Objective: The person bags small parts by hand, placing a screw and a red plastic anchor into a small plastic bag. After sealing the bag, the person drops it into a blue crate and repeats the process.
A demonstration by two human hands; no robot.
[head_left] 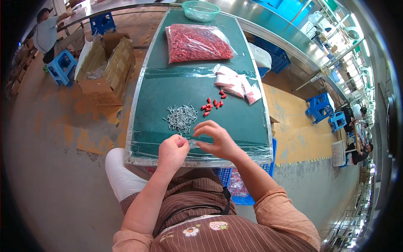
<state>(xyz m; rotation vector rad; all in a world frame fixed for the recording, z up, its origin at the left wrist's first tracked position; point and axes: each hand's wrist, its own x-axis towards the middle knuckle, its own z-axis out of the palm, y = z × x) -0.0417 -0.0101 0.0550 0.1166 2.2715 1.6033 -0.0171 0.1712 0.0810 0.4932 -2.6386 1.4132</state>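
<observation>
Near the front edge of the green table, my left hand (pixel 172 152) is closed in a pinch on a small clear plastic bag (pixel 192 143). Facing it from the right, my right hand (pixel 219 141) has its thumb and fingers apart, with the thumb tip close to the bag. Whether that thumb touches the plastic is hard to tell. Just beyond my hands lies a pile of grey metal screws (pixel 181 117). To the right of the pile are several loose red plastic plugs (pixel 207 107), with a few more trailing away from me.
Farther back on the table (pixel 157 90) lie filled small bags (pixel 235 84), a large clear bag of red plugs (pixel 197 44) and a green basket (pixel 200 10). An open cardboard box (pixel 103 75) stands left. A blue crate (pixel 241 200) sits below the table's front edge.
</observation>
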